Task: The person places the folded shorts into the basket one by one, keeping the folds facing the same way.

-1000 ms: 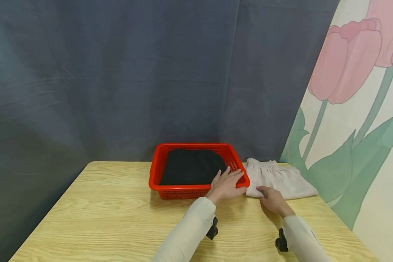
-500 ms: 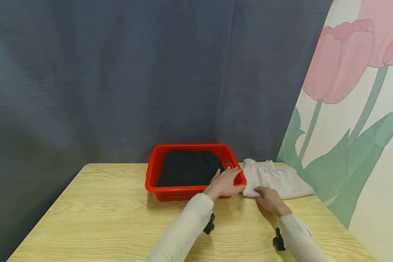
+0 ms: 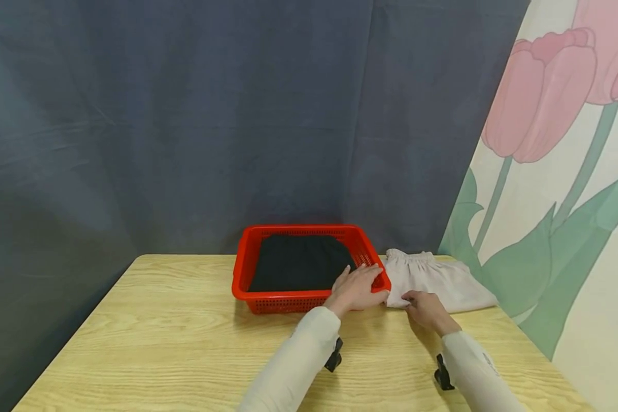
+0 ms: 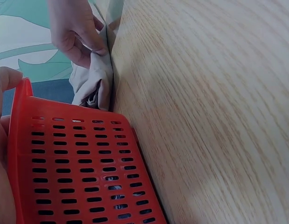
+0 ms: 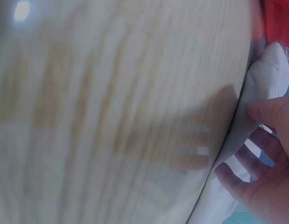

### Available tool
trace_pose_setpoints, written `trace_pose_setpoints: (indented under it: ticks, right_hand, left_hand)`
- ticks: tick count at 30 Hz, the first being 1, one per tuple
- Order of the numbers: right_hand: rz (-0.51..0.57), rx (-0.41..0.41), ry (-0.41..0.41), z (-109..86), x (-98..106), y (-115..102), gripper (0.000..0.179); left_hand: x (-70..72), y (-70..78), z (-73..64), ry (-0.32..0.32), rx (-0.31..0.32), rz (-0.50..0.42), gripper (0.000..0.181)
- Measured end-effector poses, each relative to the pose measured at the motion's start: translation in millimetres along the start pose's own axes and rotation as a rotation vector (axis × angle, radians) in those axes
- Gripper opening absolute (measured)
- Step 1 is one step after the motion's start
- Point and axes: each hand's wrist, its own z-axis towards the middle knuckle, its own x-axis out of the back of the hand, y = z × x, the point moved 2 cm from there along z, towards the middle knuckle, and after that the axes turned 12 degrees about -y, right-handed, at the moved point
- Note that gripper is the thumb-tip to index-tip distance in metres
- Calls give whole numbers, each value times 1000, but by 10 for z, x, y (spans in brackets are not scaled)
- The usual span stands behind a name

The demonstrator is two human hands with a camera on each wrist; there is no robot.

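A red perforated plastic basket (image 3: 283, 295) stands at the back of the table, with a folded black cloth (image 3: 301, 263) lying in it. My left hand (image 3: 357, 290) grips the basket's near right corner, thumb outside the rim and fingers over the inner side. To the right of the basket lies a folded pale garment (image 3: 438, 281) with a gathered elastic waistband. My right hand (image 3: 428, 310) pinches the garment's near edge close to the basket. In the right wrist view the thumb presses on the pale fabric (image 5: 270, 72), and the other fingers curl at its edge.
The wooden table (image 3: 149, 337) spreads out in front and to the left. A dark curtain (image 3: 185, 126) hangs right behind it. On the right, a wall covering with painted tulips (image 3: 546, 103) runs along the table's edge.
My left fingers have settled more closely around the basket's corner. The right hand stays at the garment's near edge, and the basket and garment look unmoved apart from slight camera sway.
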Motion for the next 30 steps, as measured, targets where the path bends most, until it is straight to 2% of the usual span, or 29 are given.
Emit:
trace_pose_setpoints:
  ticks: [14, 22, 30]
  right_hand:
    - [-14, 50, -28, -52, 81, -22, 18]
    - [-9, 32, -34, -89, 85, -69, 19]
    - [24, 18, -48, -184, 69, -107, 18]
  left_hand:
    - [-5, 14, -9, 1, 4, -16, 60]
    - [28, -2, -18, 6, 6, -43, 59]
    - [-6, 7, -32, -13, 0, -30, 60]
